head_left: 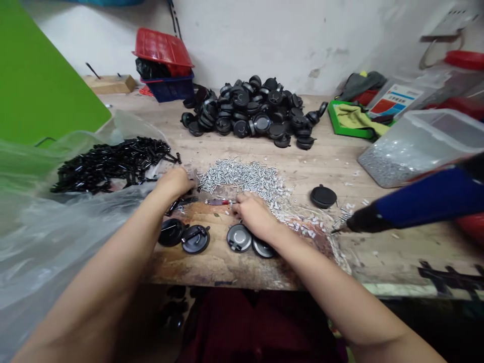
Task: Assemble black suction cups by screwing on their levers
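My left hand (177, 182), fingers curled, is at the left edge of the screw pile (242, 175), beside small black clips (182, 202). A dark piece shows at its fingertips; what it grips is hidden. My right hand (252, 210) bends its fingers down at the pile's near side, by the tip of a small red-handled screwdriver (219, 202). Anything in those fingers is out of sight. Below my left hand lie two round black discs (171, 232), the right one with a clip across it. Two more discs (239, 238) lie under my right hand, one partly covered by my wrist.
Black clips (113, 161) fill a clear plastic bag at left. Behind is a heap of black discs (253, 108). A blue power screwdriver (423, 196) juts in from the right, near a lone disc (323, 195), white bits (306, 227) and a clear tub (408, 146).
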Demonstrator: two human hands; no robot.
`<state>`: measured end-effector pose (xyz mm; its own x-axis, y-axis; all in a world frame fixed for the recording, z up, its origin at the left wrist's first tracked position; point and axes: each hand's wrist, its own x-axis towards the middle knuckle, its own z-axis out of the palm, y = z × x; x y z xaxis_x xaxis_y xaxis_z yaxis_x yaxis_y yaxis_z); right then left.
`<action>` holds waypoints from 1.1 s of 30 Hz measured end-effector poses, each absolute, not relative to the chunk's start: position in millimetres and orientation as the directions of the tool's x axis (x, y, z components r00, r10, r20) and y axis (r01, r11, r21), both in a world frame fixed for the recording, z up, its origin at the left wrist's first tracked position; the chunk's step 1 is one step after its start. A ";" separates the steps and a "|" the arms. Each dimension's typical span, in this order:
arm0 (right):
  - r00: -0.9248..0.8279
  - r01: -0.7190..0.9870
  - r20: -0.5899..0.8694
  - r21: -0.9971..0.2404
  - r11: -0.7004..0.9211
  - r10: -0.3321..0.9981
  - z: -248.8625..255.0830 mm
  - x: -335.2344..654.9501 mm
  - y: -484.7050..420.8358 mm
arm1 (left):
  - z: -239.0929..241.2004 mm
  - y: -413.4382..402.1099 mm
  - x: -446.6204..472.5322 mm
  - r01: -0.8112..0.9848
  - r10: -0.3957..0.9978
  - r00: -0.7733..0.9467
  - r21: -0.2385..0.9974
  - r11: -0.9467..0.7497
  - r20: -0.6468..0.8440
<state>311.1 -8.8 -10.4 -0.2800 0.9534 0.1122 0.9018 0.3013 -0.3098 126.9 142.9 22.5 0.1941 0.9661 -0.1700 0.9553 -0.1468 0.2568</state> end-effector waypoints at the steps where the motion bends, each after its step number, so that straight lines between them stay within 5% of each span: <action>1: -0.286 0.898 0.123 -0.311 0.311 0.950 -12.1 310.2 -8.1 | 24.8 141.8 127.0 0.948 0.968 0.194 0.286 -0.143 -0.157; 7: -0.269 0.852 0.268 -0.381 0.358 0.925 3.6 313.6 -15.1 | 55.7 94.2 129.2 0.796 0.959 0.284 0.560 -0.231 -0.008; 9: -0.139 0.772 0.365 -0.542 0.332 0.921 17.5 314.2 -23.6 | 65.3 64.6 130.6 0.509 0.937 0.350 0.838 -0.197 0.007; 11: 0.070 0.536 0.401 -0.787 0.305 0.913 30.7 312.3 -34.1 | 70.4 34.7 133.0 0.184 0.915 0.402 0.982 -0.042 -0.036; 13: 0.233 0.176 0.300 -0.948 0.264 0.925 39.2 307.7 -44.6 | 70.8 9.1 136.8 -0.001 0.900 0.423 0.994 0.113 -0.102; 18: 0.294 -0.419 0.018 -0.896 0.146 0.956 36.8 293.5 -63.5 | 58.5 -28.8 151.7 -0.139 0.899 0.391 0.953 0.271 -0.198; 21: 0.369 -0.422 0.096 -0.869 0.258 0.925 31.3 290.0 -71.3 | 51.6 -41.1 161.0 -0.121 0.928 0.346 0.974 0.189 -0.137; 27: 0.488 -0.087 0.315 -0.911 0.404 0.814 29.9 294.8 -80.3 | 52.9 -55.5 173.5 -0.035 0.957 0.291 0.999 -0.009 0.019; 33: 0.431 -0.126 0.281 -0.922 0.366 0.857 31.1 303.0 -76.9 | 49.8 -52.8 170.0 0.028 0.913 0.371 0.980 -0.196 0.172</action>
<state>303.0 -76.9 31.1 0.4309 0.8575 0.2812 -0.1260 0.3657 -0.9221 170.0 -52.8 49.8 0.3707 0.9127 0.1718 0.0278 -0.1958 0.9803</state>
